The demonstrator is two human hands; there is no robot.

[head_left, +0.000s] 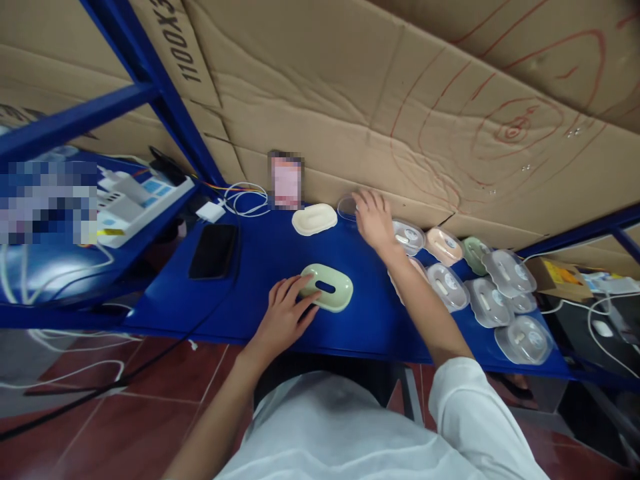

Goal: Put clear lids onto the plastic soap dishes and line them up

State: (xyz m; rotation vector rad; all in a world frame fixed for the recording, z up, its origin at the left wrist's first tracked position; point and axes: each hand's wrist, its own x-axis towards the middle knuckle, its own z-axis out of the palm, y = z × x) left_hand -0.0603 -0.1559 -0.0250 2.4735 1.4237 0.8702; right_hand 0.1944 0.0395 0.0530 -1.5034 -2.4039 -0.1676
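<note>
A pale green oval dish with a slot in its middle (329,287) lies near the front of the blue shelf (260,267). My left hand (285,315) rests against the dish's left end, fingers curled on its rim. My right hand (373,219) reaches to the back of the shelf, fingers spread flat over a clear plastic lid (347,207) beside the cardboard wall. A cream oval dish (315,219) lies just left of that lid.
Several clear-lidded oval cases (487,301) with pink, green and white bases crowd the shelf's right side. A black phone (213,251), a white charger with coiled cable (211,211) and a power strip (131,203) sit left. Cardboard sheets (400,100) back the shelf.
</note>
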